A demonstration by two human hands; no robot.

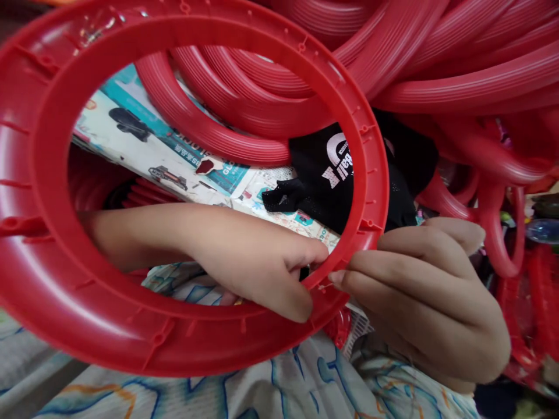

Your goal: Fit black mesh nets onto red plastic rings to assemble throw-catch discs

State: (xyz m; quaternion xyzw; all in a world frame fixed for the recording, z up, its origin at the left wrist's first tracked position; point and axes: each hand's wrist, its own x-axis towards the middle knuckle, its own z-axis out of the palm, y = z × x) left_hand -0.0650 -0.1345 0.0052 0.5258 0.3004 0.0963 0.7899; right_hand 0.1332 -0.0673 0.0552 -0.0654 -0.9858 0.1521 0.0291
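Observation:
A large red plastic ring, hollow side facing me with small ribs and pegs inside, is held tilted over my lap. My left forearm passes through its opening, and my left hand is closed on the lower right part of the rim, thumb on the ribbed inner face. At the ring's right edge my right hand is closed, its fingertips pressed against the rim close to the left thumb. Whether a small part sits between the right fingertips is hidden.
Many ridged red rings are piled behind. A printed cardboard box lies beyond the ring, with a black cloth bearing white lettering on it. More red parts lie at the right. Patterned fabric covers my lap.

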